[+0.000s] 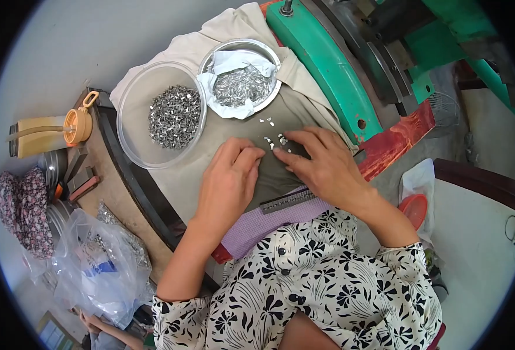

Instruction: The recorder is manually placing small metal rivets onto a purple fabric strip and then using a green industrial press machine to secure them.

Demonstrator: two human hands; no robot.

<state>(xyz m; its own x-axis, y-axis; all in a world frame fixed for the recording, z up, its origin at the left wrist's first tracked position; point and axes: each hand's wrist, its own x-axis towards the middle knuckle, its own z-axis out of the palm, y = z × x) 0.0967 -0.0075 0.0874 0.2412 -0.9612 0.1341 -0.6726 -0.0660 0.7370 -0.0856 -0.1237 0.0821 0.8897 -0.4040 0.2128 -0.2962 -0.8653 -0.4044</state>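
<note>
Small shiny metal pieces [271, 142] lie loose on the olive-grey cloth [292, 108] between my two hands. My left hand [227, 178] rests at their left, its thumb and fingertips pressed together; whatever is in that pinch is hidden. At their right, my right hand [326, 167] has its thumb and forefinger apart, with the tips close around a few of the pieces. Beyond my left hand stands a clear plastic tub [132, 125] of small grey metal parts [176, 116]. Beside it, a metal bowl [269, 51] lined with white material holds thin shiny slivers [243, 86].
A dark notched metal strip [286, 201] lies on purple cloth [249, 236] near my lap. The green machine [333, 64] borders the right side. At left are an orange-lidded container [78, 125], a red-handled tool [84, 188] and a clear plastic bag [97, 274].
</note>
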